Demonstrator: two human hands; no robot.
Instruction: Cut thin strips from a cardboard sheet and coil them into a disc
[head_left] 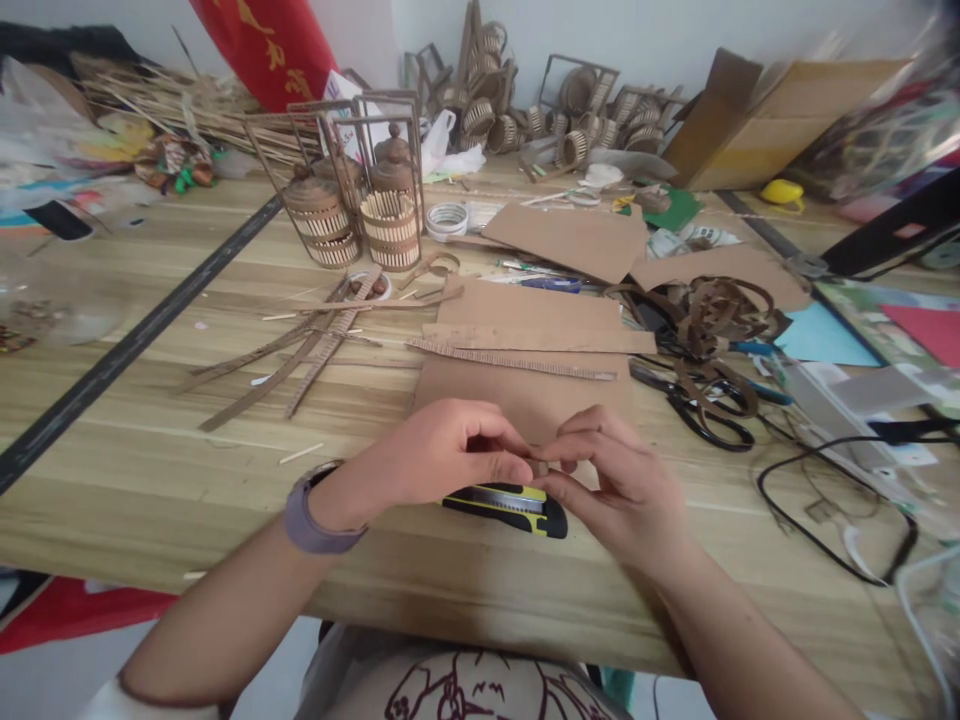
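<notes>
Both hands meet over the front middle of the table. My left hand (442,455), with a watch on a purple band at its wrist, pinches a small piece of brown cardboard (538,466) between thumb and fingers. From the other side my right hand (626,490) grips the same piece; the fingers hide most of it. Just below them lies a yellow and black utility knife (517,508), touched by neither hand as far as I can tell. Behind the hands is a flat cardboard sheet (517,390), with a ridged cardboard strip (517,362) across it.
Loose cardboard strips (307,360) lie to the left, below small lantern-like cardboard models (394,225). Black-handled scissors (705,425) and curled brown strips (720,315) are at right, near a black cable (765,500). An opened cardboard box (787,120) stands at the back right.
</notes>
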